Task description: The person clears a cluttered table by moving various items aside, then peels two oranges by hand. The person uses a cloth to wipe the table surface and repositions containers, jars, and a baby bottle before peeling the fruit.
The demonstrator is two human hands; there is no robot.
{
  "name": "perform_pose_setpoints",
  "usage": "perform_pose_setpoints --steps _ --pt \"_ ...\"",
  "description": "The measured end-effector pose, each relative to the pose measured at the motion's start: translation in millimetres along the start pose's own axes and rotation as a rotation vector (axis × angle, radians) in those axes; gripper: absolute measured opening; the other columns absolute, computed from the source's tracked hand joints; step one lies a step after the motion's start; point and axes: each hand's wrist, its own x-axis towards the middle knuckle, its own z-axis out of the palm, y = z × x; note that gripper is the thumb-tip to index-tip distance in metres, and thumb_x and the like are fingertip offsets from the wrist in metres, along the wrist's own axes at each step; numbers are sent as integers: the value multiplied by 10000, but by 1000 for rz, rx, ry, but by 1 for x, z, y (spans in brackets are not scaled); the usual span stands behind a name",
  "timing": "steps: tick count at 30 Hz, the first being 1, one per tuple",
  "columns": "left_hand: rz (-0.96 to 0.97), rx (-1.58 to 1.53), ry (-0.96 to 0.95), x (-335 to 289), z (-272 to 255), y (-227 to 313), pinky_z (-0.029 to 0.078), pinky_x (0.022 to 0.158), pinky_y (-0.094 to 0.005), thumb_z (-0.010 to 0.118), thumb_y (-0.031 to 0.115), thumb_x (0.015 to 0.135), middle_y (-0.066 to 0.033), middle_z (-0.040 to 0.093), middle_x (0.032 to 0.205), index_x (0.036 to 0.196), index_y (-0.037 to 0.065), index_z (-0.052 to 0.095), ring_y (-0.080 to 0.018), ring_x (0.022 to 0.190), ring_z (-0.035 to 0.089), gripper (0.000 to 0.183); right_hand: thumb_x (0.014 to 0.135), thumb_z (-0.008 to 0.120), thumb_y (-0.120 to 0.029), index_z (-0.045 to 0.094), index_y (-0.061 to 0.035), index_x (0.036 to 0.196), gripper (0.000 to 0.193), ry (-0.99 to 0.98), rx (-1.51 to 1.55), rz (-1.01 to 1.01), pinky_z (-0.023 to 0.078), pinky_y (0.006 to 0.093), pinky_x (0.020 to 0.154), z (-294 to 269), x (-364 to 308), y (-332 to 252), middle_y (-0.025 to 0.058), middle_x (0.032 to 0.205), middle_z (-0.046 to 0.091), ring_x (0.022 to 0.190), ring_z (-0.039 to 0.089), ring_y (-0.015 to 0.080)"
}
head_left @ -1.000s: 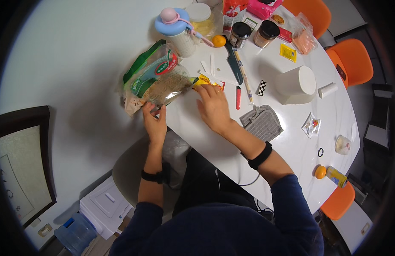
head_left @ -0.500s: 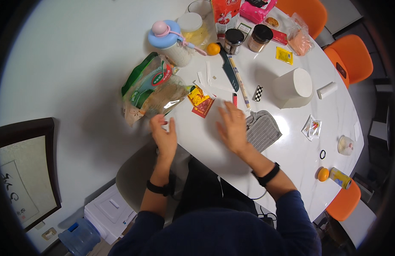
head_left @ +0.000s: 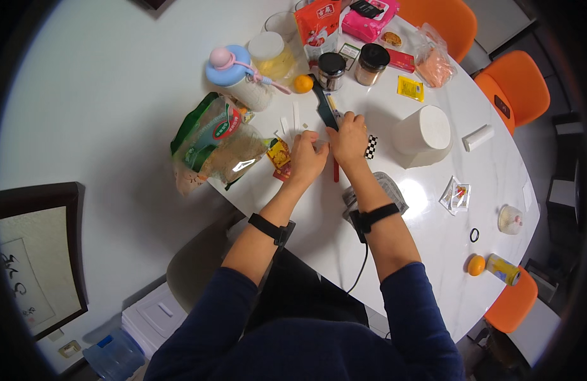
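Both hands have come forward from the near edge of the counter [head_left: 433, 241] and now meet further in, by its left edge. The left hand [head_left: 306, 159] and right hand [head_left: 348, 136] are curled together, pinching something small between the fingertips; what it is I cannot tell. The right hand touches the dark flat tool [head_left: 324, 106]. A red pen [head_left: 336, 171] lies beneath; the green-printed bag [head_left: 214, 143] sits untouched alongside.
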Motion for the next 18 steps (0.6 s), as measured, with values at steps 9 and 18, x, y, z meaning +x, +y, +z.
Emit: perform_pose_setpoints --steps 9,18 --pt "195 50 3 3 -11 -7 503 815 -400 694 104 827 -188 538 1142 1154 0 565 -322 958 600 366 780 772 -245 556 13 1094 460 -288 -2 94 532 463 844 0 18 -3 211 1090 615 1012 636 407" --pt "456 260 66 9 -31 17 347 1036 -487 698 74 794 -189 449 1322 1312 36 470 -379 1232 434 567 825 668 -129 566 -52 1063 270 -291 -75 -90 532 476 798 -32 2 3 177 923 655 878 658 399"
